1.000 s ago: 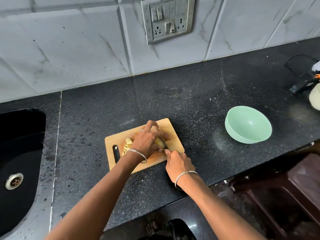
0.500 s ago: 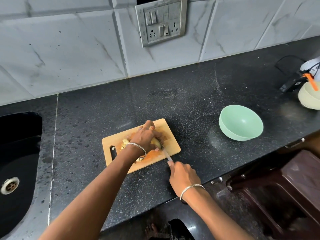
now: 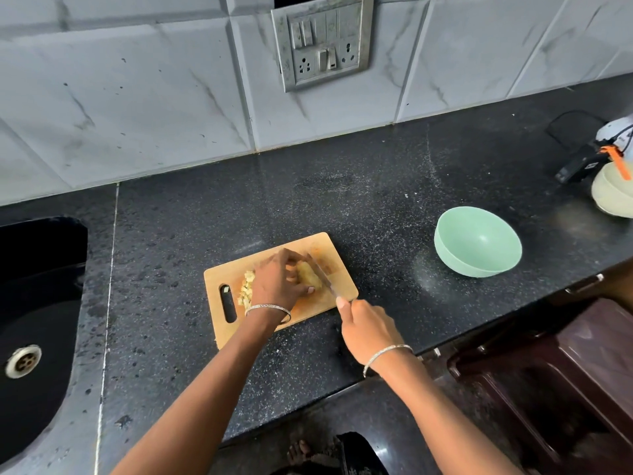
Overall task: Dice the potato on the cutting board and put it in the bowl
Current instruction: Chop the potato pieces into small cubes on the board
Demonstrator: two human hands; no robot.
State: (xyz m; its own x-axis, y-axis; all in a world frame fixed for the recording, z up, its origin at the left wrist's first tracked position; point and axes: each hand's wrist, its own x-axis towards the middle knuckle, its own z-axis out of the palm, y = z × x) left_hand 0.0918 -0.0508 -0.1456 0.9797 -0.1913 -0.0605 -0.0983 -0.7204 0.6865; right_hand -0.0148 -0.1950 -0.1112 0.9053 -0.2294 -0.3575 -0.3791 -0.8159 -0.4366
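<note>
A wooden cutting board (image 3: 337,258) lies on the black counter. On it my left hand (image 3: 278,283) holds the uncut piece of potato (image 3: 309,275) from above. A heap of diced potato (image 3: 247,286) sits to the left of that hand. My right hand (image 3: 370,330) grips a knife (image 3: 320,270) whose blade rests against the right side of the potato piece. A mint-green bowl (image 3: 478,241) stands to the right of the board, with nothing inside.
A black sink (image 3: 34,323) with a metal drain fills the left edge. A pale bowl (image 3: 613,193) and a black device with an orange strap (image 3: 582,162) sit at the far right. A dark stool (image 3: 561,378) stands below the counter's front edge.
My right hand has pulled back from the board toward the counter's front edge, and the knife blade now lies along the potato. The left hand stays on the potato.
</note>
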